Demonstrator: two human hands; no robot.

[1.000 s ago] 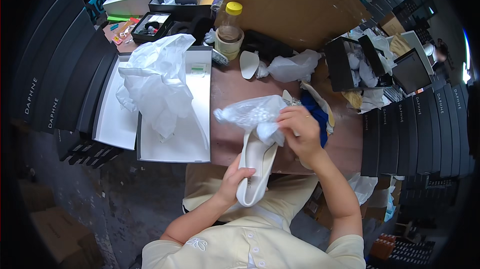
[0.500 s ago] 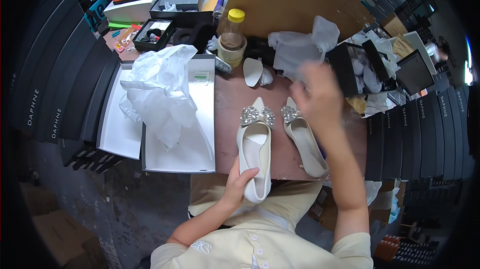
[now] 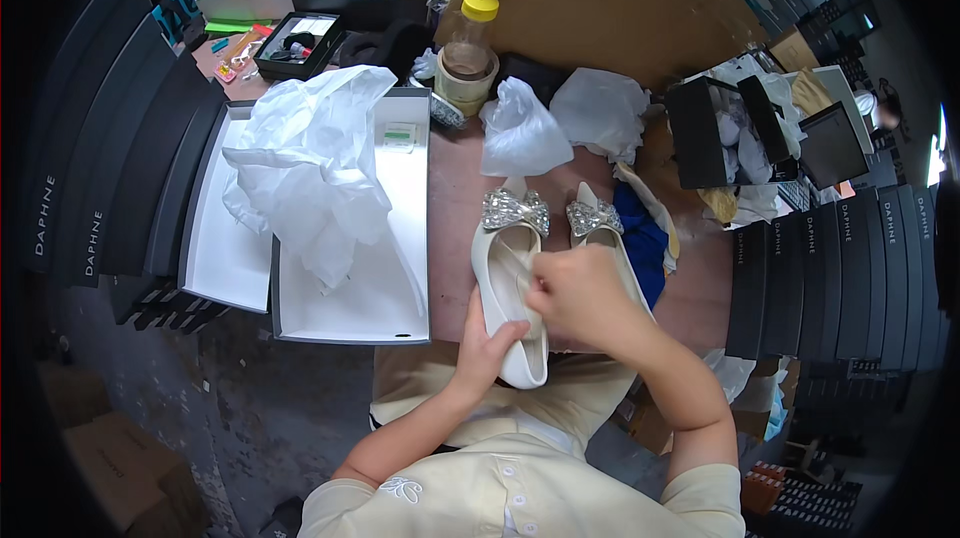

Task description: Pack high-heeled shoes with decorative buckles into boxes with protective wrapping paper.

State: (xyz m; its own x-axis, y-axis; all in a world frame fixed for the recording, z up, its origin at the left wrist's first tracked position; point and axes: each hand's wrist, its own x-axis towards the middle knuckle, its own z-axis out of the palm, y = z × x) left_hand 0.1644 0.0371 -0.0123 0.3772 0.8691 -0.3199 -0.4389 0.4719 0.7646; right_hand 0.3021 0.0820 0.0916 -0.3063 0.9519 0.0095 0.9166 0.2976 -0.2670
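A white pointed shoe [image 3: 523,363] with a sparkling crystal bow [image 3: 515,210] is gripped near its heel by my left hand [image 3: 487,348], thumb over the side edge. My right hand [image 3: 580,296] is closed at the opening of that same shoe, its fingertips by the inner side. A thin pale strip shows at those fingertips; I cannot tell whether it is loose or part of the lining. Just to the right, the matching shoe [image 3: 600,236] lies partly hidden under my right hand and wrist.
On the left lies an open shoebox [image 3: 420,278] with crumpled white tissue paper [image 3: 320,158]. Behind the shoes are a plastic bag [image 3: 522,133], tape rolls [image 3: 463,93] and a yellow-lidded jar [image 3: 480,8]. Blue cloth [image 3: 640,238] lies at right. Dark shoebox stacks [image 3: 840,278] flank both sides.
My right hand has come down from beyond the right shoe to the left shoe's opening. A plastic bag now sits where a flat white pad showed. More blue cloth is visible beside the right shoe.
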